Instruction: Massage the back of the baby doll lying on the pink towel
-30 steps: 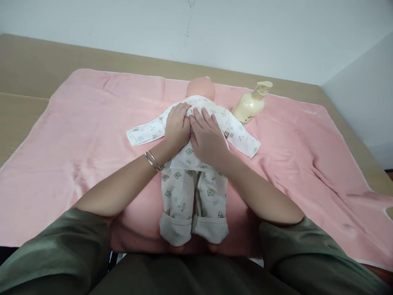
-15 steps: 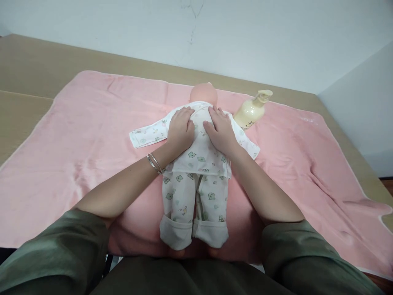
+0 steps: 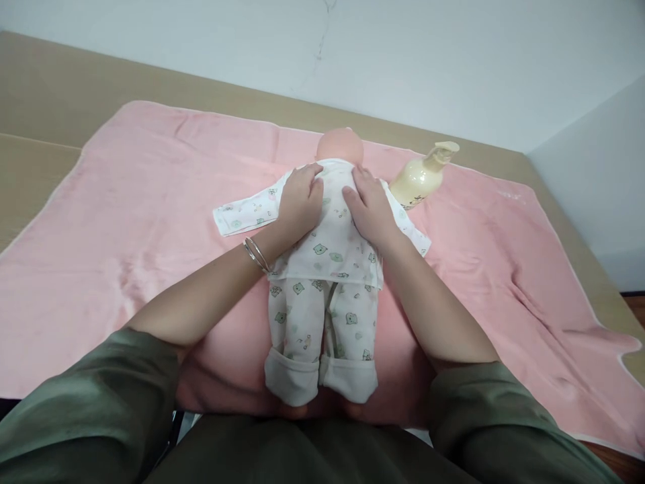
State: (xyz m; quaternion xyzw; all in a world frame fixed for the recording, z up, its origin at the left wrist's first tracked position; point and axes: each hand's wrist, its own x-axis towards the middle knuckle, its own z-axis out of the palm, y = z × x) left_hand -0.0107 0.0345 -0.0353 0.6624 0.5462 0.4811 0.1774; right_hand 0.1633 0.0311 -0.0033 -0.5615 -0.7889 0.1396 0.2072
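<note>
A baby doll lies on the pink blanket, its head at the far side and its feet toward me. It wears a white long-sleeved top and trousers with a green animal print, the trouser cuffs turned up. Flat on the left side of its upper body rests my left hand, fingers stretched toward the shoulder. My right hand lies on the right side in the same way, thumb apart from the fingers. Neither hand grips anything. The doll's face is not visible.
A cream pump bottle leans at the doll's right, close to its sleeve. The blanket covers much of a wooden table, whose far edge meets a white wall. My body is at the near edge.
Both hands have slid slightly up the doll's upper body toward its shoulders. The whole view has shifted a little; the doll and bottle keep their places on the blanket.
</note>
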